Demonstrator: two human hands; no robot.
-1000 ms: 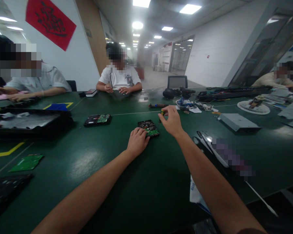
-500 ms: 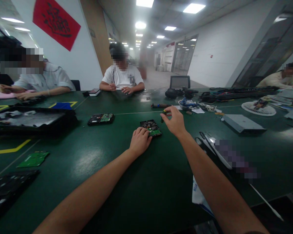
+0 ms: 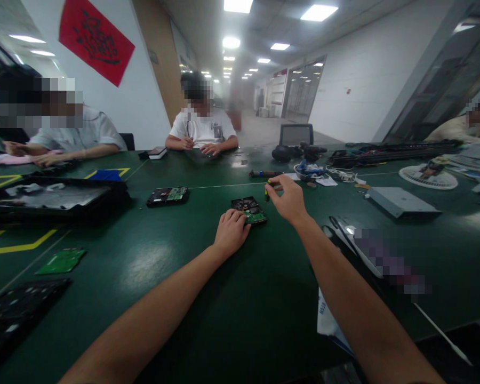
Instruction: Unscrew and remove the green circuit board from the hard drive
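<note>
A hard drive [image 3: 246, 205] with a green circuit board lies on the dark green table in front of me. My left hand [image 3: 232, 232] has its fingers curled over the near left side of the drive and holds it against the table. To the right of the drive, my right hand [image 3: 288, 200] is raised a little and pinches a short screwdriver [image 3: 267, 194] with yellow and black on its handle. The screwdriver points roughly downward, apart from the drive; its tip is too small to make out.
Another hard drive [image 3: 168, 196] lies to the left, a green circuit board [image 3: 62, 261] nearer me. A large black casing [image 3: 56, 200] stands at far left. A dark cylindrical tool [image 3: 266, 174], a bowl of blue items [image 3: 310, 170] and a grey metal box [image 3: 404, 201] lie beyond and right. Other people sit around.
The whole view has shifted slightly to the right. Both hands keep nearly the same pose, left on the hard drive, right around the screwdriver, which has tilted very little.
</note>
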